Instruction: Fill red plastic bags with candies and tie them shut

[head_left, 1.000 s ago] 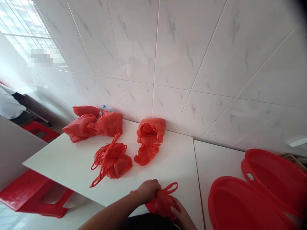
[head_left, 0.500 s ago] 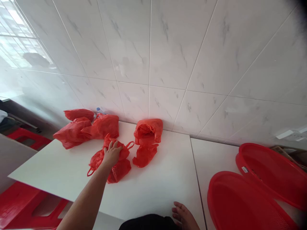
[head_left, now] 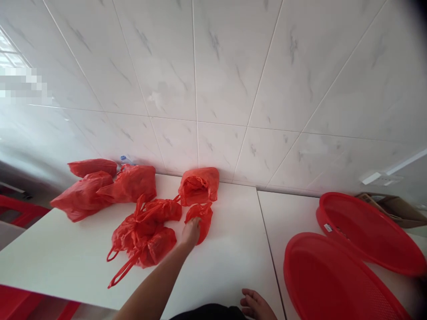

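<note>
My left hand is closed on the near edge of a small, flattened red plastic bag on the table. Behind that lies a fuller red plastic bag with its mouth facing me, close to the wall. To the left of my hand sits a cluster of red plastic bags with loose handles; their contents are hidden. My right hand rests low near my body, fingers loosely bent and a little apart, holding nothing.
More filled red bags stand at the table's far left, with a blue-capped bottle behind them. Two large red plastic baskets stand on the right. A cardboard box is behind them. Red stools flank the white table.
My left hand has left the bag cluster and moved right to grip the small flattened bag. The view has turned slightly right. My right hand stays low and near my body.
</note>
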Available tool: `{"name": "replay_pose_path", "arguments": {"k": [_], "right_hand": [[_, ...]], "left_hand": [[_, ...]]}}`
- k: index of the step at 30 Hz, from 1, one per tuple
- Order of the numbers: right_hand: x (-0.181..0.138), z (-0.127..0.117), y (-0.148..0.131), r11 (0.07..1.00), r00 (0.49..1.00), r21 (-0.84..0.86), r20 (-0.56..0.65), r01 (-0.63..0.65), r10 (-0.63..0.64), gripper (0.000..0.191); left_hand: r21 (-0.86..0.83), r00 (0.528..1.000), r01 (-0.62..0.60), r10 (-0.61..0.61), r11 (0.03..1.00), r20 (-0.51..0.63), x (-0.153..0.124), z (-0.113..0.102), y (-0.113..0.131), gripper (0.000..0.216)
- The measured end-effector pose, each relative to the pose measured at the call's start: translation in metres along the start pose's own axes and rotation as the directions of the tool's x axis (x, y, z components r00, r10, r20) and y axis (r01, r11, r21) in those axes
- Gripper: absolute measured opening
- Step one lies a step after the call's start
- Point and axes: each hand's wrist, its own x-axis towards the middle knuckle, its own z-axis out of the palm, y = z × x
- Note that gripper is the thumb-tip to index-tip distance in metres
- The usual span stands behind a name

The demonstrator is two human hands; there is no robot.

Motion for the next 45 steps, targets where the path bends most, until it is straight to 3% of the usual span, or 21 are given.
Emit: {"name": "replay_pose_path", "arguments": {"k": [4,7,10,12,14,18,20,22,24,27,30,31,33,36,41,45], "right_hand": [[-0.01,0.03,-0.023,0.988,0.972,-0.053,0.194,0.143,-0.13,0.045],[-0.012,0.053,-0.041,0.967,0.96,-0.121,0.196,0.226,-0.2,0.04],[-0.011,0.067,-0.053,0.943,0.959,-0.209,0.172,0.259,-0.226,0.036],[-0.01,0.07,-0.057,0.934,0.957,-0.244,0.191,0.26,-0.216,0.036],[-0.008,0.07,-0.057,0.934,0.96,-0.264,0.206,0.241,-0.19,0.036],[-0.002,0.072,-0.057,0.934,0.963,-0.264,0.187,0.24,-0.195,0.042],[0.001,0.075,-0.059,0.943,0.968,-0.224,0.1,0.248,-0.231,0.054],[0.003,0.079,-0.064,0.965,0.976,-0.146,0.014,0.216,-0.216,0.067],[0.005,0.081,-0.068,0.985,0.987,-0.058,0.015,0.161,-0.161,0.07],[0.008,0.08,-0.074,0.988,0.985,0.042,0.082,0.146,-0.149,0.056],[0.011,0.075,-0.075,0.982,0.981,0.035,0.039,0.187,-0.188,0.032],[0.011,0.073,-0.075,0.98,0.98,0.018,0.014,0.198,-0.198,0.026],[0.011,0.069,-0.075,0.977,0.976,-0.003,-0.027,0.215,-0.215,0.018],[0.006,0.062,-0.075,0.975,0.975,0.022,-0.037,0.222,-0.221,0.017],[-0.003,0.045,-0.072,0.947,0.965,0.189,-0.044,0.261,-0.257,0.021],[-0.002,0.03,-0.078,0.83,0.955,0.481,-0.068,0.283,-0.287,0.023]], "left_hand": [[-0.091,0.982,-0.184,0.187,0.979,0.03,-0.044,0.029,0.025,0.03],[-0.078,0.972,-0.231,0.226,0.97,-0.063,-0.062,0.035,0.032,0.042],[-0.062,0.979,-0.001,-0.012,0.998,-0.204,-0.051,0.025,0.022,0.065],[-0.109,0.975,0.175,-0.188,0.978,-0.122,-0.038,0.015,0.01,0.066],[-0.157,0.971,0.238,-0.237,0.958,0.026,-0.032,0.009,0.002,0.053],[-0.259,0.982,0.16,-0.127,0.953,0.138,-0.052,0.019,0.013,0.029],[-0.324,0.983,0.096,-0.038,0.941,0.182,-0.072,0.029,0.032,0.026],[-0.392,0.965,0.035,0.071,0.919,0.253,-0.092,0.037,0.051,0.023],[-0.452,0.922,-0.012,0.185,0.892,0.34,-0.107,0.041,0.065,0.019],[-0.516,0.839,-0.053,0.319,0.855,0.441,-0.118,0.038,0.073,0.019],[-0.552,0.78,-0.033,0.367,0.833,0.507,-0.119,0.032,0.071,0.023],[-0.541,0.788,-0.007,0.338,0.841,0.515,-0.117,0.03,0.069,0.021],[-0.473,0.852,0.065,0.198,0.879,0.484,-0.11,0.028,0.065,0.018],[-0.354,0.935,0.163,-0.029,0.921,0.353,-0.094,0.028,0.055,0.019],[-0.275,0.941,0.236,-0.149,0.932,0.303,-0.069,0.025,0.032,0.013],[-0.264,0.936,0.249,-0.162,0.932,0.312,-0.062,0.024,0.025,0.018]]}}
